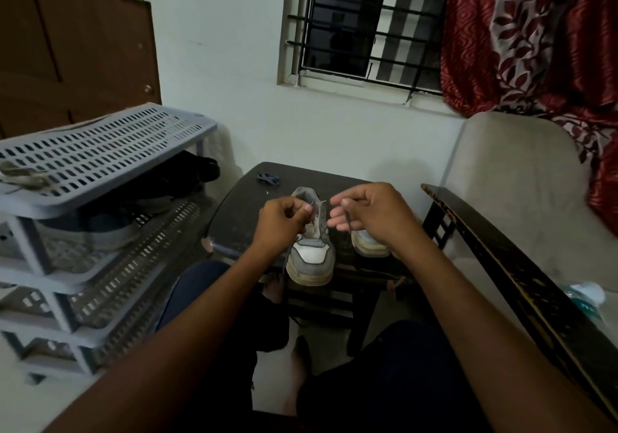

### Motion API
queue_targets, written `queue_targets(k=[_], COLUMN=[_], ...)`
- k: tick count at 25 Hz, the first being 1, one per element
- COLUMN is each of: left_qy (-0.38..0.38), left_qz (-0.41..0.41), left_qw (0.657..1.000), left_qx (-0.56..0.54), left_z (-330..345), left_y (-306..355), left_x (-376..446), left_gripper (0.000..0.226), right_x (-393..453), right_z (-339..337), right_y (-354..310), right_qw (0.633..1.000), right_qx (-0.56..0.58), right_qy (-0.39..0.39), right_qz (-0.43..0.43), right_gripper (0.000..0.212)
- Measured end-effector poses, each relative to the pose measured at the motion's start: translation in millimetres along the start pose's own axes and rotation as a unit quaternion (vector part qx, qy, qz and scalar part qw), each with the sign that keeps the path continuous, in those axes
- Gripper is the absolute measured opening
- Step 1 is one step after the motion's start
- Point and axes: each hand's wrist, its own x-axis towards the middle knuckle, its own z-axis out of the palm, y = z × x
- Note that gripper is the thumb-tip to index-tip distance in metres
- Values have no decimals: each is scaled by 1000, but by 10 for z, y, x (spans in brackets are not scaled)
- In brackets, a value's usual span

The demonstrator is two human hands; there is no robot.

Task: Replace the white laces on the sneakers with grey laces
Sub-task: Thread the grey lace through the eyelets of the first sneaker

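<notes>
At centre of frame, on the dark table (234,212), the sneaker (311,258) takes a grey lace (347,223), soft & light, prob. best held near the stiff tip; left hand (281,223) and right hand (371,213) each pinch one end.

**Operator appearance**

Both forearms are bare from elbow to wrist; no sleeve, watch or band is visible. The left hand (284,222) and right hand (368,213) carry no rings or gloves. Dark navy trousers (394,375) cover both legs. A bare foot (299,365) shows below the dark table (234,212).
</notes>
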Motion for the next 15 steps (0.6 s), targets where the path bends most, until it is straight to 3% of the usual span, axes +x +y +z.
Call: queue_targets(k=[6, 8, 11, 14, 15], left_qy=[19, 36, 67, 78, 76], left_qz=[6, 4, -2, -21, -31], left_qw=[999, 998, 994, 988, 986], left_qx=[-27, -53, -90, -133, -148], left_z=[19, 47, 118, 219, 255], left_y=[-62, -76, -102, -168, -206], left_x=[5, -2, 56, 90, 87], left_gripper=[20, 21, 26, 25, 24], right_x=[71, 116, 257, 465, 524], right_z=[56, 58, 34, 51, 83], right_y=[33, 71, 177, 407, 515], right_qw=[986, 985, 994, 970, 969], right_qx=[161, 172, 69, -175, -191], right_qy=[20, 24, 83, 142, 133], right_qz=[28, 7, -33, -88, -81], right_gripper=[28, 21, 11, 23, 21])
